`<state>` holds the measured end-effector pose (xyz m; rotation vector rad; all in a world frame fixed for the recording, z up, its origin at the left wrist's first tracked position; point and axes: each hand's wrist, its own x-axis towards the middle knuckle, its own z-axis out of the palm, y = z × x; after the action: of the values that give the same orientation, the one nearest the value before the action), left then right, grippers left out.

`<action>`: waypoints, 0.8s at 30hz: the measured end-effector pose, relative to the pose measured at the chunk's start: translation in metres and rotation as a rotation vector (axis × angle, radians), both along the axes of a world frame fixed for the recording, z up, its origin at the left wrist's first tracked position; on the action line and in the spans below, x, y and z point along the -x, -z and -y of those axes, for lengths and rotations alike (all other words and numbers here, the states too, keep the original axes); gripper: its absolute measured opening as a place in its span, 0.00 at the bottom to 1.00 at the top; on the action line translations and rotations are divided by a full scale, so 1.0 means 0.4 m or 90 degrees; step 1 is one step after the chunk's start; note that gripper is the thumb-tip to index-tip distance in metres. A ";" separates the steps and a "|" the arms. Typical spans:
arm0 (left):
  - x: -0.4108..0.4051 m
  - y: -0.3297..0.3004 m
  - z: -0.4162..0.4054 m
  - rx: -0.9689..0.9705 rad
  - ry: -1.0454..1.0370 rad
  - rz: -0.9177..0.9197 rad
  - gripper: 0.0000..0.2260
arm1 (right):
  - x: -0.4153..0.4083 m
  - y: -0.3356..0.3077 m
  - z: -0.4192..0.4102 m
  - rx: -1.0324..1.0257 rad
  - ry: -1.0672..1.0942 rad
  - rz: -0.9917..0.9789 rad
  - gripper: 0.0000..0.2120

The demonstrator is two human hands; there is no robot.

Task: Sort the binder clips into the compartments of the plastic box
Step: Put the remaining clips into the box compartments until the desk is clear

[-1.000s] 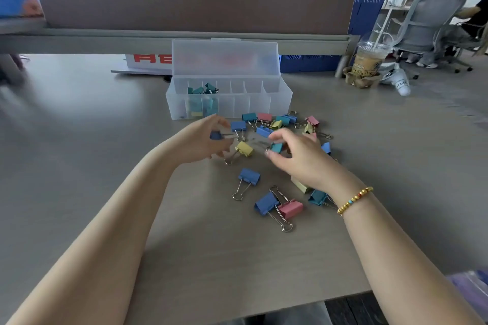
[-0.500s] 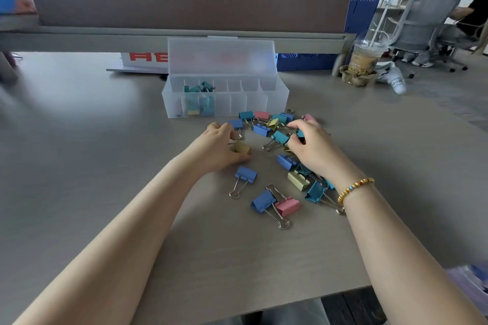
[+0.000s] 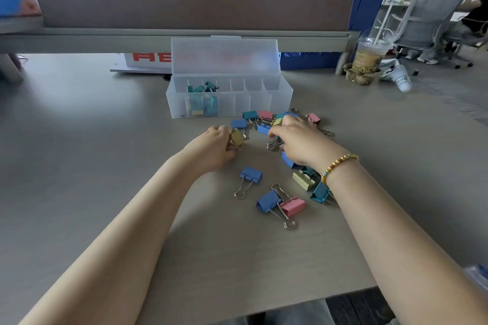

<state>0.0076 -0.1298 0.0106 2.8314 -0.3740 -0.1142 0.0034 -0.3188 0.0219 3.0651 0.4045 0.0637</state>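
1. Left hand (image 3: 215,149): curled over the table (image 3: 79,166), fingers pinched on a yellow binder clip (image 3: 235,137), wire handles poking out under the fingertips.
2. Right hand (image 3: 299,144): palm down over the middle of the loose pile, fingers bent into the clips; impossible to tell whether anything is actually gripped. Beaded bracelet (image 3: 339,166) on that wrist.
3. Plastic box (image 3: 280,99): translucent, lid propped open, standing just beyond the pile. Teal clips (image 3: 204,87) visible in the back-row compartments toward the left; teal and yellow shapes showing through the front wall there. Remaining compartments to the right without visible contents.
4. Loose clips scattered between box and arms: blue clip (image 3: 250,174) lying alone with handles pointing toward the camera; another blue clip (image 3: 268,201) touching a pink clip (image 3: 293,206), handles crossed; yellow and teal ones beside the right wrist; blue, teal and pink ones near the box front.
5. Iced drink cup (image 3: 368,60) with a straw standing at the far right of the table.
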 end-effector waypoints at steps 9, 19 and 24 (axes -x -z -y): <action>-0.027 0.012 -0.011 0.173 -0.035 0.022 0.09 | -0.014 -0.024 -0.072 0.131 -0.060 -0.015 0.20; -0.081 -0.037 -0.023 0.441 -0.103 0.024 0.07 | -0.042 -0.064 -0.122 -0.176 -0.058 -0.066 0.04; -0.189 -0.124 -0.076 0.375 -0.136 0.119 0.11 | -0.177 -0.138 -0.146 -0.463 -0.027 0.064 0.08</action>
<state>0.0833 -0.0994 0.0601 2.2796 -0.1106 0.2633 0.0741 -0.2604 0.0773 3.7334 0.5387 0.4623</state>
